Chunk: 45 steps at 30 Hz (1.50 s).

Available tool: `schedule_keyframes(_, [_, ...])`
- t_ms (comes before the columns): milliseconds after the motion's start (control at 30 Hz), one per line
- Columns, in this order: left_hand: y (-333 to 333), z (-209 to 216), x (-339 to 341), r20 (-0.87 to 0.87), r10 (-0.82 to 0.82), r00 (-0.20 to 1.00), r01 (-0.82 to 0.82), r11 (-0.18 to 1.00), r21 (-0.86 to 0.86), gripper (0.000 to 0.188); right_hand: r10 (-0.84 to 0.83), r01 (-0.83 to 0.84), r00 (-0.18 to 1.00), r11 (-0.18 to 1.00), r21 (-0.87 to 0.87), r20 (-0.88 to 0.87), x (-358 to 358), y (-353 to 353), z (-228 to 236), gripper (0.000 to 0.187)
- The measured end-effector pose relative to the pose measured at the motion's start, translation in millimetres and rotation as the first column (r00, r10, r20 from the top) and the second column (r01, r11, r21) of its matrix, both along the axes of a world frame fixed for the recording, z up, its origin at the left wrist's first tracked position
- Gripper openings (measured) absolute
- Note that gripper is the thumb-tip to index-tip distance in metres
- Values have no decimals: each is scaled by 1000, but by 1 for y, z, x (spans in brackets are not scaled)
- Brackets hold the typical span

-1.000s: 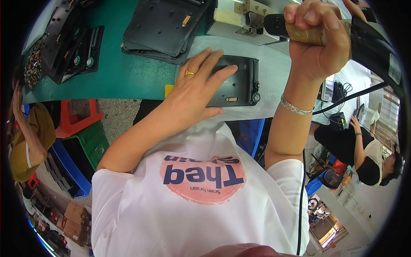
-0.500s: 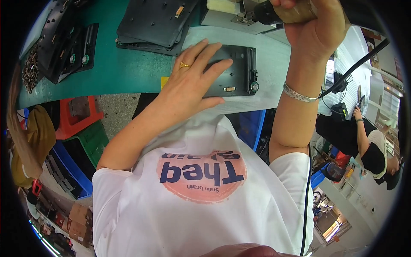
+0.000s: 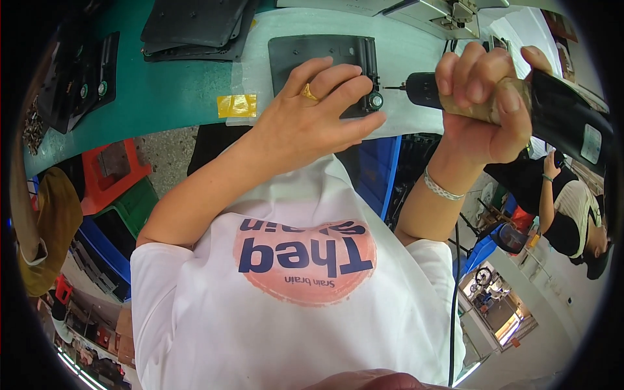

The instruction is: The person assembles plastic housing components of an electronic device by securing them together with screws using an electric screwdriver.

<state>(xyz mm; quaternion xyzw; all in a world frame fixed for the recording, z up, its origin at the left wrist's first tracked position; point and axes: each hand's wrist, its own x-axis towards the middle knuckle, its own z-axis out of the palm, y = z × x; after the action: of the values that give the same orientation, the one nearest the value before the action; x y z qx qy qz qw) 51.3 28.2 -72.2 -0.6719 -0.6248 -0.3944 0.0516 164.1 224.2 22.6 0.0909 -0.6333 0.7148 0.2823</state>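
A black plastic panel (image 3: 292,52) lies on the bench, with a ridged strip along its right side and a small round green-and-silver part (image 3: 375,101) at the near right corner. My left hand (image 3: 322,110) rests over the panel, fingers apart and slightly bent. Its index fingertip is by the ridged strip, and the thumb lies just nearer than the round part. In my right hand (image 3: 484,97) is a black electric screwdriver (image 3: 424,90), held sideways with fingers wrapped around its tan-covered grip. The thin bit points left, its tip close to the panel's right edge; contact cannot be made out.
Stacked black panels (image 3: 188,29) lie at the far left, more panels (image 3: 84,84) and a pile of small screws (image 3: 32,130) at the left end. Yellow tape (image 3: 236,106) marks the white sheet's edge. A metal-fronted device (image 3: 448,16) stands behind. Another person (image 3: 572,208) is at right.
My right hand has brought the screwdriver down and nearer, so its bit now faces the panel's right edge. My left hand has shifted toward that edge. The whole view has moved too.
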Motion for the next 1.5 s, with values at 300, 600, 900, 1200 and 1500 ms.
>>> schedule_keyframes(300, [5,-8,0,5,30,1000,-30,995,-91,43,-32,32,999,999,-37,-1,5,0,-20,47])
schedule_keyframes(600, [5,-9,-1,40,22,999,-18,996,-84,44,-28,28,1000,999,-42,8,0,-5,-22,47])
schedule_keyframes(900, [5,-8,0,81,26,996,-19,996,-92,41,-94,91,996,984,150,12,-12,-20,-17,47])
schedule_keyframes(1200, [7,-9,-1,109,36,993,-26,996,-88,39,-220,214,975,965,-151,-24,-21,-23,-25,37])
schedule_keyframes(1500, [6,-8,-2,94,26,995,-19,997,-75,36,-336,335,941,942,-23,-50,-25,-50,-21,46])
